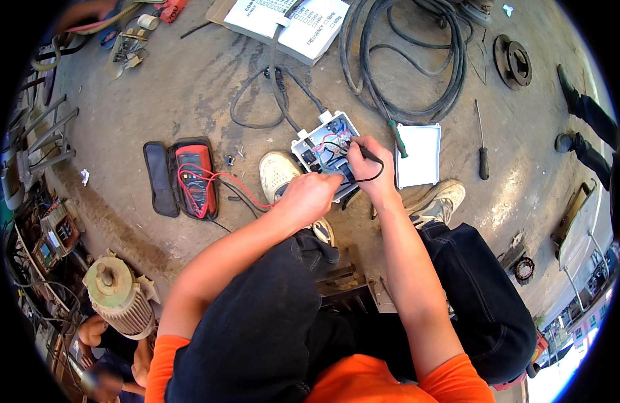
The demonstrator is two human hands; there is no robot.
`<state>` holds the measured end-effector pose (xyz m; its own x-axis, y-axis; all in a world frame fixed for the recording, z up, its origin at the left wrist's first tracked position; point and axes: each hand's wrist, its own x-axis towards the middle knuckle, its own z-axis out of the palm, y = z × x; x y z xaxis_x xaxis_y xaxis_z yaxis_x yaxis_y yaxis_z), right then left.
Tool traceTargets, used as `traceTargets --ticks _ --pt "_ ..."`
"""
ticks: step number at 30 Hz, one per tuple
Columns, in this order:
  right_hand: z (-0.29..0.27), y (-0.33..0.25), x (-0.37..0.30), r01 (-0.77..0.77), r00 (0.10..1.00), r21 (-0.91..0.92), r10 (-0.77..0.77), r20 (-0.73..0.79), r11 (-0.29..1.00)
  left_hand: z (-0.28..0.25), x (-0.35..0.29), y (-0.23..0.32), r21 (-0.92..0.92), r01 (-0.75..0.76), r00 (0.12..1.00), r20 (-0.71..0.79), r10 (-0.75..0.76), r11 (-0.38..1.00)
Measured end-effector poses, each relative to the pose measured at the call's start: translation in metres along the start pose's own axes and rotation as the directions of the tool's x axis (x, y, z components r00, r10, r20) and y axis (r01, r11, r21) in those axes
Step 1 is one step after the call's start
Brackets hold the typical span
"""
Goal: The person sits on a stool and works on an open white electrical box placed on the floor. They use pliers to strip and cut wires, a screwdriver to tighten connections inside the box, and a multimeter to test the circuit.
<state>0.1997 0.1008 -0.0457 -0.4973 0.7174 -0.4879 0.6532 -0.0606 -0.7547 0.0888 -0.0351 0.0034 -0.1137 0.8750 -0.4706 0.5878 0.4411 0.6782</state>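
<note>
An uncovered grey electrical box (299,144), with red, black and blue wires inside, sits on the ground between my shoes. My right hand (373,168) grips a black test probe (366,152), its tip pointing into the box and its black lead curving back beneath my fingers. At the box's near edge my left hand (313,196) is closed; what its fingers hold is hidden. A red test lead (246,190) runs toward that hand from the red multimeter (194,176), which lies in an unfolded black case (161,180).
A white box lid (418,156) lies right of the box, with a green-handled screwdriver (398,140) against it. Another screwdriver (483,161) is farther right. Coiled black cable (364,60) and a white carton (310,33) are beyond. An electric motor (122,299) stands lower left, beside another person (112,349).
</note>
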Motion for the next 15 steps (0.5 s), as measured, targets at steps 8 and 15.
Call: traceTargets --ticks 8,15 --pt "0.004 0.015 0.002 0.025 1.0 0.088 -0.025 -0.005 0.996 0.004 -0.008 0.0 0.109 -0.087 0.989 -0.108 0.099 0.99" --pt "0.003 0.014 0.001 0.035 0.999 0.073 -0.036 0.009 0.997 0.005 -0.01 -0.004 0.063 -0.07 0.991 -0.106 0.076 0.996"
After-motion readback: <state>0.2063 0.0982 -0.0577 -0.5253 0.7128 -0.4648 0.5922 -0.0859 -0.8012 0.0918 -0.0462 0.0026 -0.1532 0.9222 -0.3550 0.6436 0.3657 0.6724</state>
